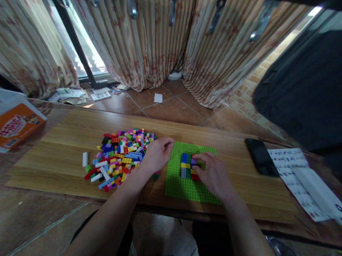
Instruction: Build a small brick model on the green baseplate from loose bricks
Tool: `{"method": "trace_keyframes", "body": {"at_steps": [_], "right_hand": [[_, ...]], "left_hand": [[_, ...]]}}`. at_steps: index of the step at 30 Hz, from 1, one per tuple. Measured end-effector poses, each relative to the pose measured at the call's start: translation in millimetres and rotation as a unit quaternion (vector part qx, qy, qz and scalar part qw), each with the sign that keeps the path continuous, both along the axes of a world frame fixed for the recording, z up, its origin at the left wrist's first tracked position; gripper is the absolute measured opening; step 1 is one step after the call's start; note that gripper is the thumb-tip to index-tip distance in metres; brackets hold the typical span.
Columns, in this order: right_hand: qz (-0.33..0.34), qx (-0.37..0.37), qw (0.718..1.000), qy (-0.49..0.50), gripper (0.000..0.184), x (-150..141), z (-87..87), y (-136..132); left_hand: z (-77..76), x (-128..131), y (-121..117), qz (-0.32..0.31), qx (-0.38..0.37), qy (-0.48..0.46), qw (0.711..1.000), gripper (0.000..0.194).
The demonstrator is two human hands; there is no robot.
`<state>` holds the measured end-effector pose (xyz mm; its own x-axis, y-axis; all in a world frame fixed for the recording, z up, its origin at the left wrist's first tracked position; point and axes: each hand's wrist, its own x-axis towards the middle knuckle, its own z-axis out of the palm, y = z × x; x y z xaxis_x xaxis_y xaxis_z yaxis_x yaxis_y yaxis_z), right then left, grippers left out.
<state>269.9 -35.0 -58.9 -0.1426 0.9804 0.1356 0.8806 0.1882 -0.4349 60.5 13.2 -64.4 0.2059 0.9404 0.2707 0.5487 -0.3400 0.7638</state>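
A green studded baseplate (174, 186) lies on the wooden table, carrying a small block of blue, yellow, green, grey and red building bricks (184, 164). My right hand (214, 173) is over the block's right side, thumb and fingers closed around a purple brick (193, 161) there. The palm hides part of the block and plate. At the plate's left edge hovers my left hand (157, 154), its fingers curled with the tips together; whether a small piece is between them is hidden. Just left of that hand spreads a heap of loose multicoloured bricks (115, 159).
A black phone (260, 156) and printed paper sheets (313, 183) lie at the table's right. An orange and white box (16, 125) stands at the far left. Beyond the table are patterned curtains (146, 40) and a tiled floor (174, 105).
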Motion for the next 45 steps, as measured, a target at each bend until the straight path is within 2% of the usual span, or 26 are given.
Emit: {"method": "trace_keyframes", "body": {"at_steps": [6,15,28,45], "right_hand": [[0.007,0.02,1.0,-0.018,0.013,-0.9,-5.9,1.9],[0.013,0.027,1.0,0.003,0.023,-2.0,-3.2,3.5],[0.006,0.027,1.0,0.009,0.023,-3.3,-2.8,4.5],[-0.004,0.016,1.0,0.011,0.012,1.1,-7.3,4.6]], "left_hand": [[0.8,0.7,-0.8,-0.006,-0.006,0.003,1.0,0.023],[-0.3,-0.1,-0.4,-0.004,0.002,0.01,1.0,0.022],[0.5,1.4,-0.3,-0.01,-0.001,0.006,1.0,0.022],[-1.7,2.3,-0.3,-0.011,-0.004,0.007,1.0,0.021]]}}
